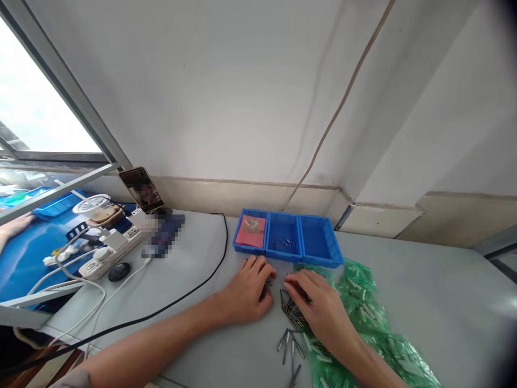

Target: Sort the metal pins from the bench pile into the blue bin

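Left hand (251, 291) curled around metal pins (265, 291), right hand (319, 299) bent with fingertips narrow, grip hard to tell, green plastic bags (365, 310) alongside, blue three-compartment tray (320, 238) beyond.

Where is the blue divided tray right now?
In the head view, the blue divided tray sits slightly right of centre, beyond the left hand and right hand, near the wall.

**Head view, forward and down**

Your single camera rides on your head, tipped down toward the tabletop (424, 291) and facing the wall (226, 91), which fills the upper half. It looks from close above your left hand (248, 295) and right hand (320, 303), both below center. The wide frame takes in a window (40, 108) at far left.
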The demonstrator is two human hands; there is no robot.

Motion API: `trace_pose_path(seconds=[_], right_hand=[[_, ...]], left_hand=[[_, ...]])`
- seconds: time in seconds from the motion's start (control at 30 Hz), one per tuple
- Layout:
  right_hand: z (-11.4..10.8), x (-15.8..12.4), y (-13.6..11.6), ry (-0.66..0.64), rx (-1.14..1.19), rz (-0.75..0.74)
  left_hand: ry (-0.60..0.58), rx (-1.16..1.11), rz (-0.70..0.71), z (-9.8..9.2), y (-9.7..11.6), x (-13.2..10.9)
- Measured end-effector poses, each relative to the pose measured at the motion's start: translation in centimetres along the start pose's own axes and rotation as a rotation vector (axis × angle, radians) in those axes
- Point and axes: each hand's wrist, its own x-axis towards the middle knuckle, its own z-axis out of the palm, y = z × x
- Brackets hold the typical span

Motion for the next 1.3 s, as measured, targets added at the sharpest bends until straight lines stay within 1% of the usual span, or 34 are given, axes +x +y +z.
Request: trace_pose_path(seconds=[0.07,0.13,0.3,0.5,0.67,0.8,1.0,1.17,1.3], right_hand=[[0.0,0.0,0.2,-0.030,-0.139,-0.081],[0.0,0.0,0.4,-0.056,-0.243,-0.124],[0.1,0.0,0.7,-0.087,-0.348,-0.158],[0.2,0.4,0.5,-0.108,-0.345,-0.128],[0.3,0.7,0.1,-0.128,-0.312,-0.120],[0.3,0.8,-0.1,-0.130,-0.326,-0.123],[0.5,0.7,0.0,-0.099,-0.370,-0.146],[0.6,0.7,0.0,-0.093,-0.368,-0.119],[0.6,0.8,-0.1,-0.103,-0.385,-0.125]], left_hand=[[0.016,-0.016,0.004,0.3,-0.4,0.0],[0.037,-0.048,0.005,0.6,-0.8,0.1],[0.065,-0.168,0.006,0.7,-1.2,0.2],[0.016,-0.239,0.029,0.7,-1.5,-0.1],[0.063,-0.299,0.018,0.9,-1.7,0.0],[0.086,-0.248,0.054,0.7,-1.4,0.1],[0.116,-0.189,0.039,1.0,-1.4,0.1],[0.079,-0.216,0.040,1.0,-1.6,0.0],[0.066,-0.230,0.027,0.8,-1.5,0.0]])
